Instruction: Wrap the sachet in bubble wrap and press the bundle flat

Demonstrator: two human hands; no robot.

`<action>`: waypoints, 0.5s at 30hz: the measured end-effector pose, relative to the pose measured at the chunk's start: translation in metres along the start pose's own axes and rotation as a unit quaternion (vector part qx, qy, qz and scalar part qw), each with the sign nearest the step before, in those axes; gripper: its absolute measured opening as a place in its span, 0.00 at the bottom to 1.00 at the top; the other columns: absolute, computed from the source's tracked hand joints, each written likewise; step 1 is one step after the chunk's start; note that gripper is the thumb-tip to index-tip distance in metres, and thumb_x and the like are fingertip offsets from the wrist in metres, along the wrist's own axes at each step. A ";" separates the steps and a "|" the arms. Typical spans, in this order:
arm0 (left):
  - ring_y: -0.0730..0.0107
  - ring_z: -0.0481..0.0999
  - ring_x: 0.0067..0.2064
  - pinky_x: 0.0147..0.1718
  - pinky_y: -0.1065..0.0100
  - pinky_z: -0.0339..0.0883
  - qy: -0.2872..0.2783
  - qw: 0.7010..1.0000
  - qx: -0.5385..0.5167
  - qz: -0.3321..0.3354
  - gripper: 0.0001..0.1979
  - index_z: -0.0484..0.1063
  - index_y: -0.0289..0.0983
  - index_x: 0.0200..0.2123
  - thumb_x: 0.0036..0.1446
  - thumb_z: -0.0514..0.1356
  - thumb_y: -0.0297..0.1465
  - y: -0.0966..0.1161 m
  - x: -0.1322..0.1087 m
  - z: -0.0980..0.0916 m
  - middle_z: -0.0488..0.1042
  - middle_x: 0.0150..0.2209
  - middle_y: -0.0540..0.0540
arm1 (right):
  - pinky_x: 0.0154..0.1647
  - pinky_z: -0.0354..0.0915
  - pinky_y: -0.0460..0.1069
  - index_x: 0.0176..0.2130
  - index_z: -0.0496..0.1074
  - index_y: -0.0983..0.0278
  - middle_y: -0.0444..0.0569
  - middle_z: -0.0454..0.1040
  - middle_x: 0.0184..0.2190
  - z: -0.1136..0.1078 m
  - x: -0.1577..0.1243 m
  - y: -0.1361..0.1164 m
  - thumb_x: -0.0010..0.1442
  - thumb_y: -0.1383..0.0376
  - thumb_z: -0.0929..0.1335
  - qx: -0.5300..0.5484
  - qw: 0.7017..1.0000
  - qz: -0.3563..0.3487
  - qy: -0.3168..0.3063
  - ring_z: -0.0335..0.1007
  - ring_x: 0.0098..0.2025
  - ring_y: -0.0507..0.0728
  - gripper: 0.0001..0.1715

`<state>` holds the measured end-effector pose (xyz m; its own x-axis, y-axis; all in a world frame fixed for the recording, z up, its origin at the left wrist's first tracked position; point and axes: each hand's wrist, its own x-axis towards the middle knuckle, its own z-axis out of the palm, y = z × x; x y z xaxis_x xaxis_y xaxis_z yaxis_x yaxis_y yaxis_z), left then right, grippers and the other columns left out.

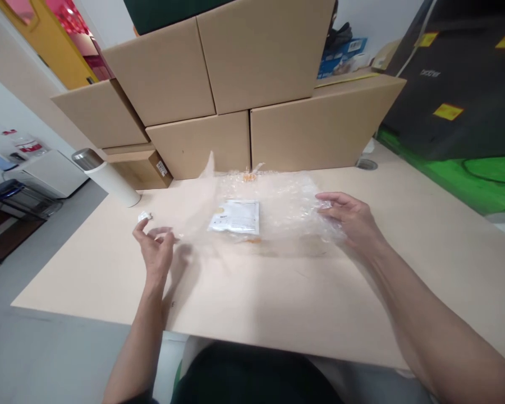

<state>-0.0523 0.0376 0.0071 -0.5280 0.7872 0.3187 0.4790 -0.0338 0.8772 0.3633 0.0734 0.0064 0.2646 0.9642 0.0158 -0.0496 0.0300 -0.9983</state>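
Observation:
A clear sheet of bubble wrap (284,196) is spread over the table, its left part lifted and blurred. On it lies a flat silvery-white packet (238,217) with small print and a round yellowish mark. My left hand (155,247) pinches the left edge of the wrap between thumb and fingers, the index finger raised. At the opposite end, my right hand (353,221) grips the right edge, fingers closed on the crumpled film. Bits of orange tape (249,177) show at the wrap's far edge. A small crumpled white scrap (144,216) sits just beyond my left hand.
Stacked cardboard boxes (197,146) line the table's back edge. A white flask with a steel cap (113,182) stands at the back left, beside a smaller brown box (138,168). A dark case (458,84) and green cloth (488,177) are at the right.

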 end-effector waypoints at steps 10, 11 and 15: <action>0.53 0.71 0.48 0.48 0.55 0.65 -0.190 0.949 0.211 0.134 0.18 0.76 0.37 0.38 0.63 0.52 0.43 0.037 -0.027 0.026 0.73 0.42 0.40 | 0.21 0.54 0.48 0.31 0.79 0.57 0.42 0.68 0.19 0.000 0.001 0.002 0.39 0.68 0.73 -0.015 0.999 0.030 -0.014 0.58 0.21 0.51 0.14; 0.55 0.72 0.44 0.43 0.59 0.65 -0.261 0.937 0.208 0.101 0.20 0.76 0.37 0.34 0.62 0.52 0.45 0.040 -0.025 0.036 0.74 0.37 0.41 | 0.21 0.53 0.47 0.30 0.79 0.57 0.41 0.67 0.19 0.000 0.002 0.003 0.38 0.68 0.73 -0.015 0.999 0.033 -0.010 0.58 0.21 0.51 0.14; 0.66 0.68 0.29 0.29 0.67 0.59 -0.312 0.927 0.206 0.017 0.16 0.70 0.37 0.24 0.54 0.60 0.44 0.036 -0.016 0.069 0.70 0.24 0.48 | 0.20 0.51 0.47 0.31 0.79 0.59 0.39 0.64 0.17 0.000 0.002 0.005 0.37 0.68 0.73 -0.030 0.999 0.043 0.000 0.55 0.20 0.50 0.15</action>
<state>0.0216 0.0661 0.0089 -0.0619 0.9973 -0.0391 0.7834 0.0729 0.6172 0.3637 0.0755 0.0013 0.2619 0.9625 -0.0704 -0.0153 -0.0688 -0.9975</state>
